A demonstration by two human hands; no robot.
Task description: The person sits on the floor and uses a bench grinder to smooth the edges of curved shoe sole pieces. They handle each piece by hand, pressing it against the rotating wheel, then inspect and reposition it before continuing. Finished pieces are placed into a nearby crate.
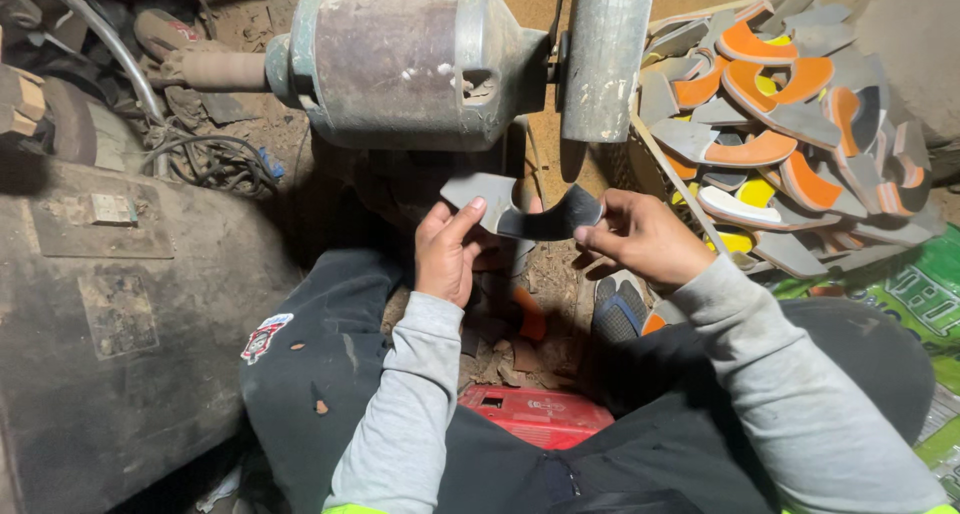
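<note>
two bare hands hold one curved grey sole piece (525, 212) between them, just below a dusty bench grinder motor (400, 64) and its grinding wheel (603, 54). the left hand (447, 249) has its grip closed on the piece's left end, thumb on top; the right hand (640, 236) has its grip pinched on the right end. right of the right hand lies a pile of grey, orange and yellow sole pieces (790, 124). below both hands, between the knees, sits a red box (535, 414)
</note>
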